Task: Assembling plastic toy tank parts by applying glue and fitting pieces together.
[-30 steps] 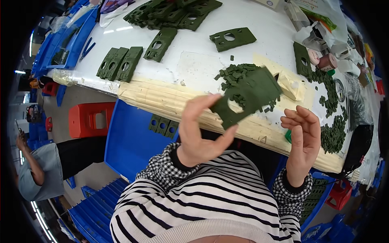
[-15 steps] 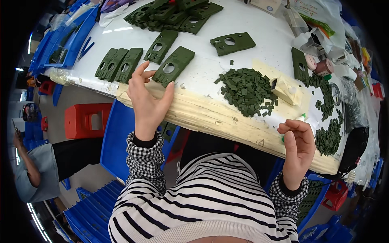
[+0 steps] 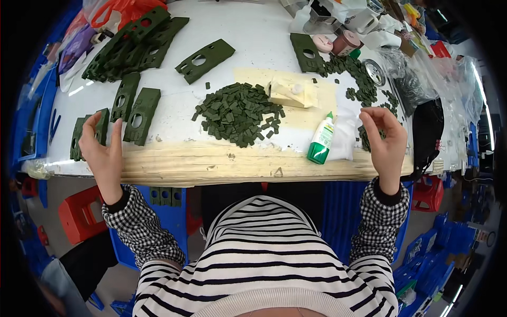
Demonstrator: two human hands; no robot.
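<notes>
My left hand [image 3: 104, 153] is held over the table's left front with thumb and fingers apart, holding nothing. It partly covers a row of dark green moulded plates [image 3: 76, 138], each with a round hole. Just right of it lie two more such plates, the closer one [image 3: 146, 104] angled toward the edge. Over the right front, my right hand [image 3: 388, 140] has thumb and fingertips pinched together; anything between them is too small to make out. A glue bottle [image 3: 319, 143] with white body and green base lies left of it. Between my hands sits a heap of small green pieces [image 3: 235, 113].
Behind the heap are a cream-coloured block [image 3: 288, 95] and a single green plate [image 3: 219, 51]. Stacked plates [image 3: 119, 53] fill the back left. More small pieces [image 3: 362, 87], a metal tin [image 3: 374, 72] and clear plastic bags [image 3: 417, 79] crowd the right. The wooden front edge [image 3: 227, 164] borders the table.
The view has turned, so the table now lies level across it. My left hand now appears left of the two angled plates. My right thumb and fingers have come together, and the glue bottle is uncovered.
</notes>
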